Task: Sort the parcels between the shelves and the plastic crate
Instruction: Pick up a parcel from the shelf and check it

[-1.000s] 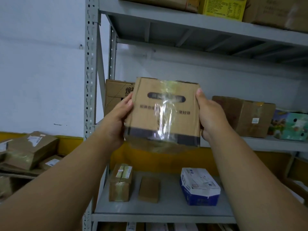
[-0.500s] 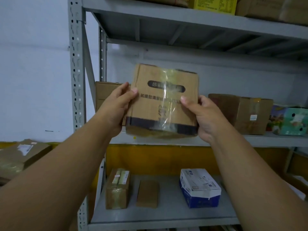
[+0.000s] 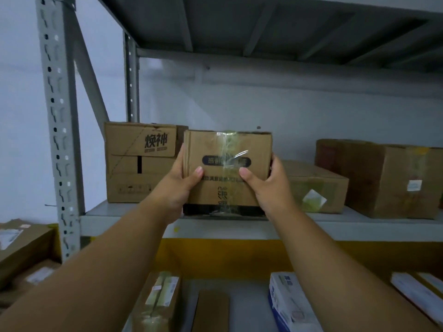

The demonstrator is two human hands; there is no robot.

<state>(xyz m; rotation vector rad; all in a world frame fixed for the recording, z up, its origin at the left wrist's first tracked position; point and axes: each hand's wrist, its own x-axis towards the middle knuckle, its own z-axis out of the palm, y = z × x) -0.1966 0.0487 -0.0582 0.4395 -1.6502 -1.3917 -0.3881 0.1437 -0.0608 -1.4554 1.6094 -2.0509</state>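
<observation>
Both hands, left (image 3: 178,188) and right (image 3: 268,185), around taped parcel (image 3: 227,171) beside "焕神"-printed carton (image 3: 141,161).

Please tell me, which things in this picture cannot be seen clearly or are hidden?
- Taped box, head view: whether its bottom touches the middle shelf is unclear; the left hand and right hand cover its lower corners.
- Flat box: its left part is hidden behind the taped box.
- Plastic crate: not in view.
- White-and-blue box: cut off by the bottom edge.

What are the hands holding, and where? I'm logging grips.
Both hands, left and right, grip the taped cardboard parcel by its left and right sides, thumbs on its front.
</observation>
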